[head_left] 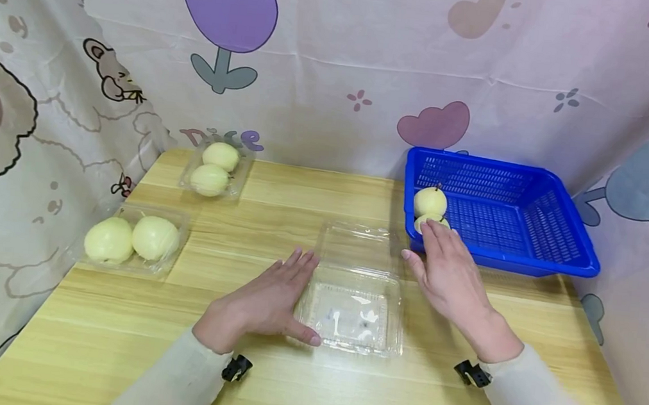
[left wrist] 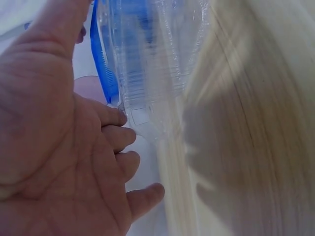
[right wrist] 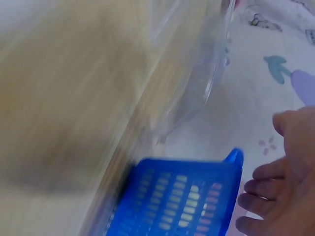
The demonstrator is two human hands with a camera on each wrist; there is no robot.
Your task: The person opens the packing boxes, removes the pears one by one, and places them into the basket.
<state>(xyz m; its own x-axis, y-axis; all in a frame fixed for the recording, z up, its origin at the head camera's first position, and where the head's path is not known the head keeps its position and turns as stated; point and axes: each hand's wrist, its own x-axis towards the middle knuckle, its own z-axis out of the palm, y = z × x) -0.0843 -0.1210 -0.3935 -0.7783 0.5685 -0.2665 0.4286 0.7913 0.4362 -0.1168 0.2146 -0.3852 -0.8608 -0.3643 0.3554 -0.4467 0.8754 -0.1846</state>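
Observation:
A clear plastic clamshell box (head_left: 372, 347) lies with its lid folded back on the table, nothing inside it. My left hand (head_left: 269, 300) is at the box's left side, fingers extended and thumb at the front left corner. In the left wrist view the fingertips (left wrist: 129, 164) are beside the clear plastic. My right hand (head_left: 453, 281) hovers at the near left corner of the blue basket (head_left: 527, 266), its fingers fairly straight. Inside that corner sit two pale yellow pears; the rear pear (head_left: 431, 202) shows well, while the fingers partly cover the front one.
On the left, one clear box (head_left: 164, 271) holds two pears, and a second clear box (head_left: 237, 188) farther back holds two more. The wooden table (head_left: 331, 393) meets a printed curtain (head_left: 323, 86) at the back. Curtain also hangs along both sides.

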